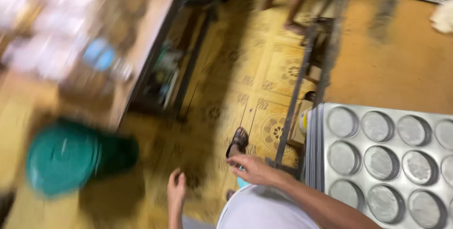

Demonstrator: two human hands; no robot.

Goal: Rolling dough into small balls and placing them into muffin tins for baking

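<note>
While both hang over tiled floor point(245, 82), left hand point(177, 192) grip loosely curled, empty; right hand point(252, 169) grip open, empty, near muffin tray point(384, 156).

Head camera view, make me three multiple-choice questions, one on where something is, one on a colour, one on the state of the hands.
1. Where is the muffin tray?
A. lower right
B. upper left
C. on the floor, centre

2. What colour is the blurred lid at lower left?
A. red
B. green
C. black

3. What do the left hand and right hand hold?
A. a tray
B. a cup
C. nothing

Answers: 1 A, the round cups fill the lower right corner. 2 B, it shows teal green. 3 C, both hands hang empty above the patterned floor.
</note>
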